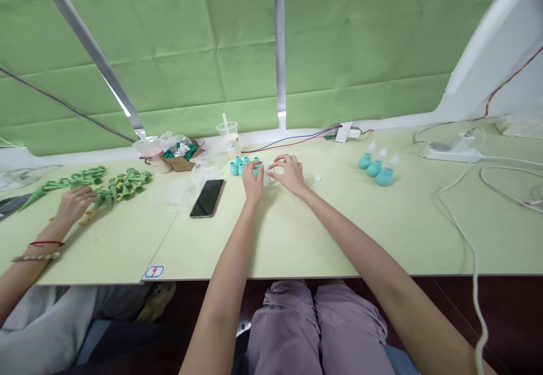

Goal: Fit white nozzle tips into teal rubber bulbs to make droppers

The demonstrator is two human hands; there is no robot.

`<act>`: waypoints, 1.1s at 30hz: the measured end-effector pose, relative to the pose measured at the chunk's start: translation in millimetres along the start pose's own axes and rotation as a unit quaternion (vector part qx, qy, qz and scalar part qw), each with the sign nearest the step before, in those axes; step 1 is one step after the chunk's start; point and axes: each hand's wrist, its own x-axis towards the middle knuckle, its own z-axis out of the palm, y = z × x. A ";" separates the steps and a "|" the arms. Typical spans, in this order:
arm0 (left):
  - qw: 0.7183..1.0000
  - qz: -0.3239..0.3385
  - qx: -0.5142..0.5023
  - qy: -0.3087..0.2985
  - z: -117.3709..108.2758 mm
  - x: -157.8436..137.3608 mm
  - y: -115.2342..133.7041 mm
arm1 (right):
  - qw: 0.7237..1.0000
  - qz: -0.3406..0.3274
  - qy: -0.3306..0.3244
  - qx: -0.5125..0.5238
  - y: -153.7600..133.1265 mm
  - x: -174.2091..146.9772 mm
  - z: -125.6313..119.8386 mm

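My left hand (253, 184) is beside a cluster of small turquoise round bottles (235, 168) with narrow necks, its fingers bent together. What lies in its fingers is too small to make out. My right hand (290, 173) is just to the right, thumb and forefinger pinched at a small whitish translucent piece (267, 177) between the two hands. On the table to the right of my right hand lies a small white cap-like piece (317, 177). Farther right stand three turquoise bottles (375, 168) topped with pointed translucent tips (382, 152).
A black phone (207, 198) and crumpled clear plastic (180, 187) lie on the left. Behind them are a drink cup (229, 137) and a cardboard box (182, 163). Another person's hand (75, 204) touches green pieces (123, 185). A power strip (452, 149) with cables sits right.
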 end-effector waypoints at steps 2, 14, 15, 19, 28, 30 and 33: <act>0.997 0.029 -0.022 -0.066 4.1 -1.6 3.0 | 0.995 0.074 0.040 0.057 10.4 4.0 -1.4; 0.997 0.029 0.018 -0.063 8.7 -2.6 -1.6 | 0.991 0.120 -0.014 -0.062 42.3 -11.0 13.1; 0.998 0.019 0.014 -0.057 8.2 -1.8 -2.0 | 0.989 0.105 -0.027 -0.100 43.2 -13.6 15.0; 0.999 0.003 0.012 -0.051 9.0 -0.7 -3.4 | 0.979 0.045 -0.070 -0.188 46.5 -17.7 23.0; 0.997 0.008 0.031 -0.063 11.1 -1.9 -5.5 | 0.980 0.059 -0.072 -0.175 52.3 -13.9 27.2; 0.997 0.013 0.032 -0.068 11.0 -2.3 -5.2 | 0.982 0.069 -0.066 -0.160 53.6 -13.5 27.1; 0.996 0.020 0.032 -0.075 11.0 -3.3 -5.0 | 0.986 0.076 -0.057 -0.140 55.2 -12.7 27.6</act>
